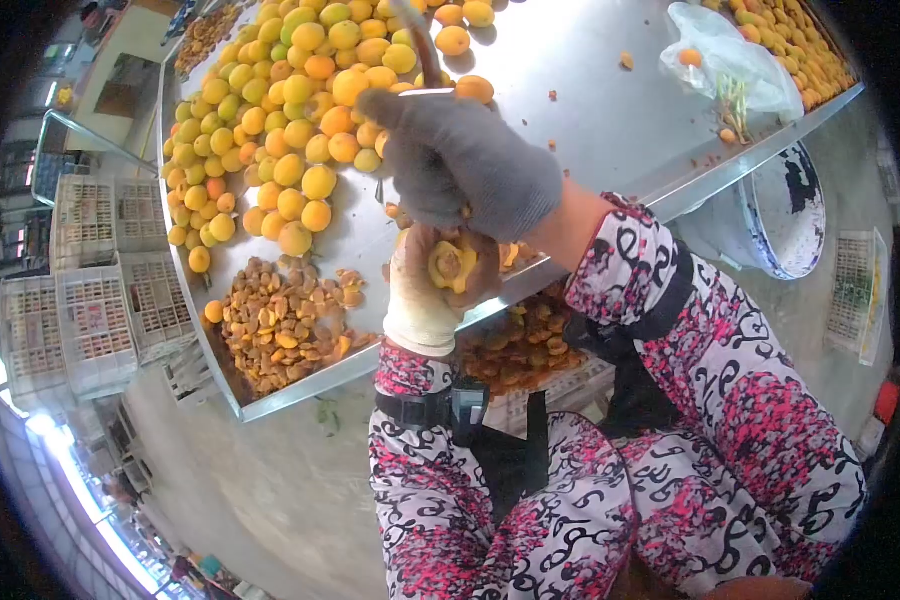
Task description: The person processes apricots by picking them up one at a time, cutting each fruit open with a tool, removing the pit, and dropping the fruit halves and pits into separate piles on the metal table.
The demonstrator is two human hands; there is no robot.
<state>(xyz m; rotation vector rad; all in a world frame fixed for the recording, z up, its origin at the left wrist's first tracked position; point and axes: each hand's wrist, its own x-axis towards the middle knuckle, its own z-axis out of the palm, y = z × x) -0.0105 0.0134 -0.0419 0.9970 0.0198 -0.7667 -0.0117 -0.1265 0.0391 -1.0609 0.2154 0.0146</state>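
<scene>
My left hand [420, 300], in a pale glove with brown stains, is closed around a cut-open apricot [453, 265]. The apricot's yellow flesh faces up, with the brownish centre showing. Directly above it is my right hand [475, 165], in a dark grey glove, fingers curled around a curved, blade-like tool [425, 45] that points away from me. The lower end of this tool is hidden by the glove. Whole apricots [290, 130], yellow to greenish, cover the metal table [570, 60] beyond my hands. A heap of brown pits [280, 320] lies at its near left corner.
A raised metal rim [310, 385] edges the table. Below my hands is a container of orange-brown pieces [525, 345]. A plastic bag [740, 65] lies at the right, near more apricots [795, 50]. A white bucket [785, 215] and stacked crates [90, 310] flank the table.
</scene>
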